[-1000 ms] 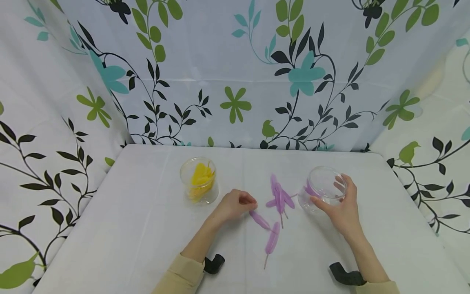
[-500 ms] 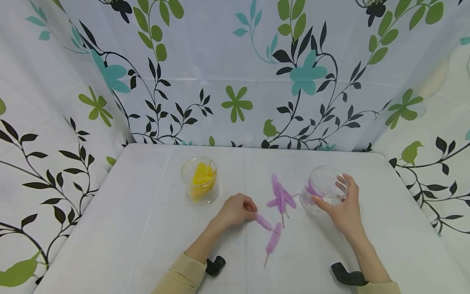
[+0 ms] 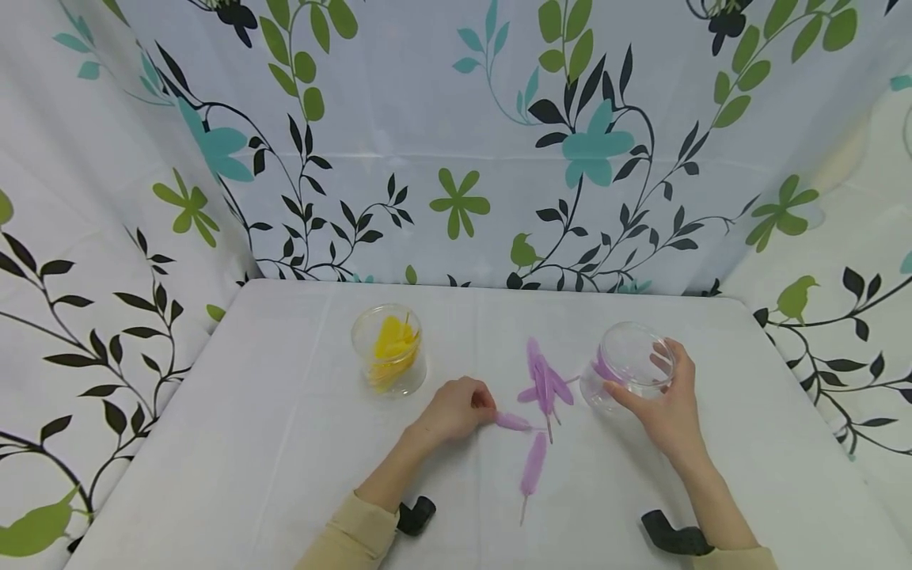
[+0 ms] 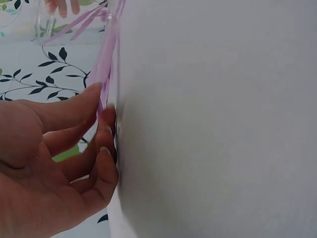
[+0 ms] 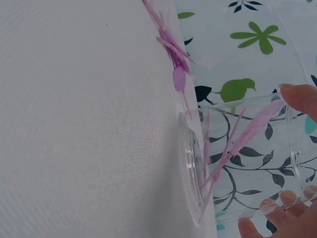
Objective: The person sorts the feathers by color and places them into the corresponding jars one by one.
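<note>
Purple feathers sit in the tilted clear jar (image 3: 627,366) gripped by the right hand (image 3: 659,409), yellow feathers fill another jar (image 3: 389,351), and the left hand (image 3: 456,410) pinches a loose purple feather (image 3: 514,422).

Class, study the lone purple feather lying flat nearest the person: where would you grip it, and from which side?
Probably the thin bare quill at the near end of the lone purple feather. It lies flat on the table, so pinch from above; the stiff quill should lift cleaner than the soft vane.
</note>
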Demonstrator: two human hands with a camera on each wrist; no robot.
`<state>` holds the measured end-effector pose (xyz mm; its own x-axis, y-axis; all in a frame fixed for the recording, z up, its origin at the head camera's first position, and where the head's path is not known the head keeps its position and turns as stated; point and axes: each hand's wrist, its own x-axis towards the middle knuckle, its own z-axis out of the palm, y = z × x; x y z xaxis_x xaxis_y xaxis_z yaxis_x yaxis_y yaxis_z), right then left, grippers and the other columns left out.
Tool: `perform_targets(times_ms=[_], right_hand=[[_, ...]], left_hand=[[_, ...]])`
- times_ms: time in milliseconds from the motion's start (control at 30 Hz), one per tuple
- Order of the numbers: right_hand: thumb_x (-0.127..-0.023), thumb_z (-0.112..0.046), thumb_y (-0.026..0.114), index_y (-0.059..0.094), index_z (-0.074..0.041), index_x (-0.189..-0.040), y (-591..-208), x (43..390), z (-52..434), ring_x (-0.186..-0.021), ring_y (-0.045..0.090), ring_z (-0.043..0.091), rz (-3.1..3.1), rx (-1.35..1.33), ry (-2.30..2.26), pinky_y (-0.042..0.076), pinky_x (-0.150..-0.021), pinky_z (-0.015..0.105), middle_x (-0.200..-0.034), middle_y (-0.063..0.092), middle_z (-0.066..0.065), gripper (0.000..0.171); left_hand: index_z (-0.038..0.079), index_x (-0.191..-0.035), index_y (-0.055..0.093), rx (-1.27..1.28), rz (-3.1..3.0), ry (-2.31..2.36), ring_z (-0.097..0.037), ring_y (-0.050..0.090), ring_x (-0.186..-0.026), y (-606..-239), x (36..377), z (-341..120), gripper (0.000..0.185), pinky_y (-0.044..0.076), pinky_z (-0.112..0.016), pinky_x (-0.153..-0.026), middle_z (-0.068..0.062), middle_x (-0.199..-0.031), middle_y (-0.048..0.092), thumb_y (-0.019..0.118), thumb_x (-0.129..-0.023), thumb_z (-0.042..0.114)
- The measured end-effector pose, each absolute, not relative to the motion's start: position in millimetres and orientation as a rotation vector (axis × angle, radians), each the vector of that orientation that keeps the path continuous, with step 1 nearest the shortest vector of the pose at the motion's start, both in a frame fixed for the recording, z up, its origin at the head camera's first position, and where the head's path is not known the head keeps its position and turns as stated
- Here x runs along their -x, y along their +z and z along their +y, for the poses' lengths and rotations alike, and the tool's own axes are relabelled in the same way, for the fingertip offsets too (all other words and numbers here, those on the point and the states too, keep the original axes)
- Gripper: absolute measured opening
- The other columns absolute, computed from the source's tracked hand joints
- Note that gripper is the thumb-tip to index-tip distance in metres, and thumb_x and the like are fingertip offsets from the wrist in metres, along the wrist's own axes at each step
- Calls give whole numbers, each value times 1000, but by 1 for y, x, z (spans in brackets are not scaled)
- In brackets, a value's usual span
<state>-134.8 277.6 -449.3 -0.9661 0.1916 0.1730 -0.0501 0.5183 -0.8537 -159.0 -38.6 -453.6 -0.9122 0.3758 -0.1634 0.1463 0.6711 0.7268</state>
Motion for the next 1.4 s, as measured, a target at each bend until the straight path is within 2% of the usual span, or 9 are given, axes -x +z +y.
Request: perform_targets(times_ms=[167,400,633,833,1000,1133,1400], right_hand=[[-80,-26,85,10,-17,-158,-450,135,277,-143,31,41,-2525,122,1411,30,-109,69,-159,28,17,109],[-80,-26,85,10,-16,-158,-449,134,277,-143,31,41,-2530,125,1407,29,-109,70,-159,28,17,108],[-80,-26,85,10,-16,-158,-448,133,277,-143,31,40,-2530,133,1414,30,-109,69,-159,27,17,109],[-80,-26,85,10,-15,-158,-449,134,277,-143,32,40,-2523,122,1419,30,-108,67,-159,28,16,109],[-80,-25,85,11,-15,-158,-450,135,278,-143,33,40,-2517,110,1413,31,-108,67,-158,28,16,108],[-80,-27,85,10,-16,-158,-451,136,278,-143,32,41,-2516,111,1421,30,-108,68,-159,27,16,108],[-80,-27,85,10,-15,-157,-451,135,278,-143,33,41,-2507,116,1432,30,-108,67,-159,28,17,109]], left_hand=[[14,-88,71,-350,2537,1183,-14,56,-79,-449,166,-44,6,48,-29,-75,3,-82,64,71,-93,17],[16,-94,72,-310,2462,1351,-15,58,-81,-433,176,-44,9,51,-27,-72,3,-86,67,71,-94,25],[13,-99,72,-362,2421,1494,-30,66,-95,-407,185,-28,16,52,-28,-77,-7,-96,73,70,-95,28],[13,-99,72,-394,2440,1535,-19,64,-91,-382,192,-6,20,52,-28,-78,0,-91,70,70,-94,32],[12,-95,73,-427,2418,1577,-15,65,-85,-371,197,16,21,51,-25,-75,2,-86,72,73,-92,32],[14,-92,74,-449,2411,1550,-9,65,-79,-372,202,37,21,51,-23,-71,5,-81,72,73,-91,34],[15,-86,75,-404,2440,1453,-8,62,-73,-382,204,74,22,49,-22,-66,6,-77,72,76,-89,36]])
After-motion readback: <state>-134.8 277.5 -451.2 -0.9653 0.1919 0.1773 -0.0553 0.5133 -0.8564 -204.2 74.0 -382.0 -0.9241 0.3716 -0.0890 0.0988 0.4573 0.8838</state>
